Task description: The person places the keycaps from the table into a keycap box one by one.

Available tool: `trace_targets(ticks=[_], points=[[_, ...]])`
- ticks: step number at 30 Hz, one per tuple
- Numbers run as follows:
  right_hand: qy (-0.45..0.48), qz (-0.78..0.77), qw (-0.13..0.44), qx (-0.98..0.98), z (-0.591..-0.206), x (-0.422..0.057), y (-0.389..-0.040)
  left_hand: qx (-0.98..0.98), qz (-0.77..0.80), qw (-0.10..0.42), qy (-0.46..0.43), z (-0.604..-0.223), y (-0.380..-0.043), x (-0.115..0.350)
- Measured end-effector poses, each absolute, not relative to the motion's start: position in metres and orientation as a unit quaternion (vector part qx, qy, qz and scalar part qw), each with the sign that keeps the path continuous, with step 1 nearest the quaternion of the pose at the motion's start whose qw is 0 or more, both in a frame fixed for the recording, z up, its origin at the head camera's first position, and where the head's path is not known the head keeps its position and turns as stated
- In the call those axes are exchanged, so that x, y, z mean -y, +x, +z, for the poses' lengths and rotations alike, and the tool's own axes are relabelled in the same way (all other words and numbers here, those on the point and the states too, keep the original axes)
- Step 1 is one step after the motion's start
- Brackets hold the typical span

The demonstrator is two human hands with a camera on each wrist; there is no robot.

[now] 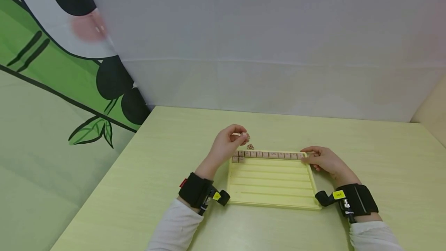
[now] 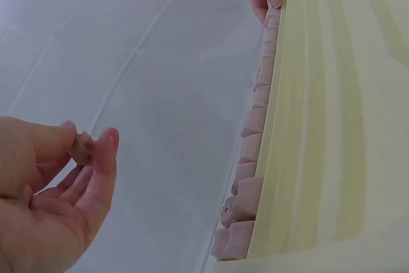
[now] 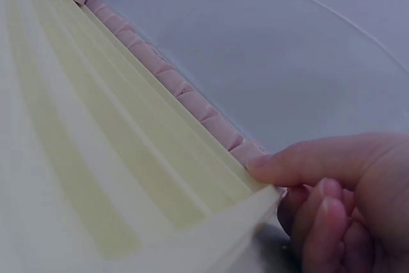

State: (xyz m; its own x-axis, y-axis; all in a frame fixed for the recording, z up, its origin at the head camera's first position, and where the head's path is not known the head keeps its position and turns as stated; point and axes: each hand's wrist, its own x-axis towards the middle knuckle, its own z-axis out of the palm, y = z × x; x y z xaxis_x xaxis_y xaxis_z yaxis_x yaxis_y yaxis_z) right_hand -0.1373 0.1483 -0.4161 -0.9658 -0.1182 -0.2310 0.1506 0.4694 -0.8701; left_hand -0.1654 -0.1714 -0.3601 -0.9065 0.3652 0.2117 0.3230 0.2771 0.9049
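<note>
Between thumb and fingertips my left hand (image 1: 226,142) pinches a small pinkish-beige keycap (image 2: 82,149), held above the table past the tray's far left corner. The pale yellow ridged tray (image 1: 271,183) lies between my hands. A row of keycaps (image 1: 273,155) fills its far ledge, and two more keycaps (image 1: 238,159) sit in the second row at the left. My right hand (image 1: 325,162) grips the tray's far right corner, its thumb (image 3: 271,167) on the end keycap and the other fingers curled beside the rim. A loose keycap (image 1: 250,146) lies just behind the tray.
The tray rests on a light wood-look table (image 1: 167,158). A pale cloth (image 1: 271,49) hangs along the table's far edge, with a cartoon-printed sheet (image 1: 62,45) at the left. Wrist bands (image 1: 196,190) with small cameras sit close to the tray's sides.
</note>
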Motion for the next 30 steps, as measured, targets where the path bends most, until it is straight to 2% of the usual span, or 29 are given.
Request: trace_targets(ticks=[5,11,19,23,30], points=[[0.019,-0.513,0.124,-0.849,-0.417,-0.147,-0.131,-0.816,0.531,-0.015,0.226,-0.361,-0.165,0.172],[0.022,-0.519,0.121,-0.846,-0.418,-0.138,-0.125,-0.837,0.501,-0.032,0.217,-0.362,-0.158,0.183],[0.029,-0.522,0.113,-0.845,-0.420,-0.132,-0.116,-0.867,0.425,-0.004,0.260,-0.359,-0.152,0.183],[0.035,-0.527,0.114,-0.842,-0.422,-0.131,-0.113,-0.891,0.333,0.003,0.308,-0.359,-0.149,0.177],[0.036,-0.523,0.112,-0.844,-0.425,-0.129,-0.112,-0.916,0.156,0.044,0.367,-0.360,-0.145,0.167]])
